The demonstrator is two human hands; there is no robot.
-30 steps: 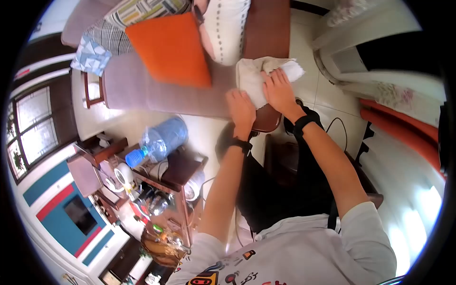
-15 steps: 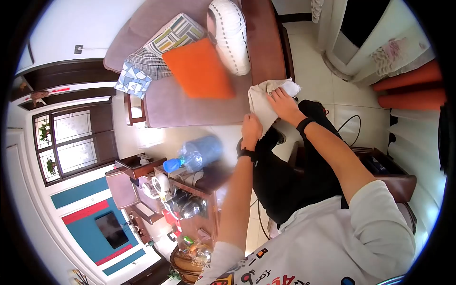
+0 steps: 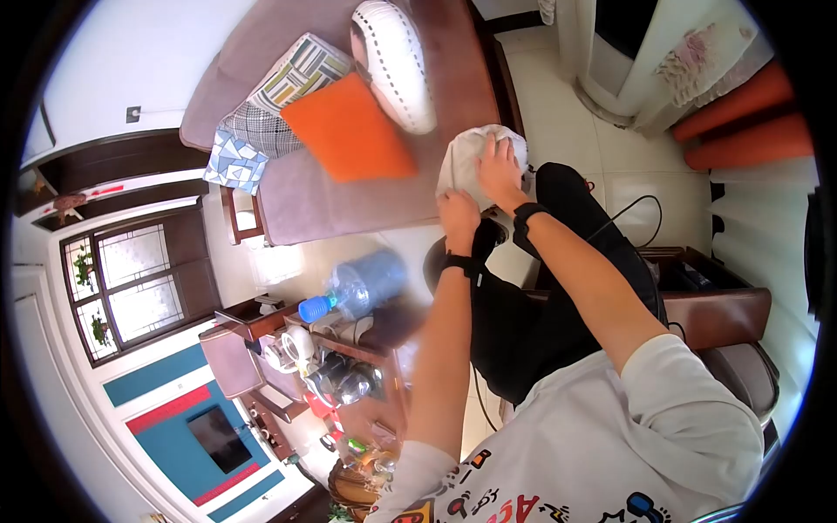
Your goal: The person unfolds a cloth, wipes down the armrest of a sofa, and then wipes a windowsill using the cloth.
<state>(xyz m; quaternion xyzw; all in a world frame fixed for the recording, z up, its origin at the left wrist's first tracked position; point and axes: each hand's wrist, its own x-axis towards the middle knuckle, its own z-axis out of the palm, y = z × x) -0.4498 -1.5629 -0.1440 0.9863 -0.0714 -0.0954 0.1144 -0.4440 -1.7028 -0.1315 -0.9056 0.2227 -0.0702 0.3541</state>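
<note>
A cream-white cloth item (image 3: 460, 161) lies at the end of the sofa seat, rounded in outline; its exact kind is not clear. My left hand (image 3: 458, 215) is closed on its near edge, the fingers curled in. On its right part rests my right hand (image 3: 500, 173), fingers stretched out and slightly apart over the fabric. Dark bands circle both wrists. Beneath the hands, my black-trousered legs (image 3: 514, 340) show, one knee close to the cloth.
The mauve sofa (image 3: 318, 205) holds an orange cushion (image 3: 349, 131), a white dashed-line cushion (image 3: 397, 65) and several patterned ones. A blue water jug (image 3: 370, 283) lies on its side beside a cluttered wooden table (image 3: 392, 397). A black cable (image 3: 658, 218) loops on the floor at right.
The cloth has become rounder and flatter over the sofa edge. My right hand has moved from its far corner onto its face, nearer my left hand. The view has shifted slightly.
</note>
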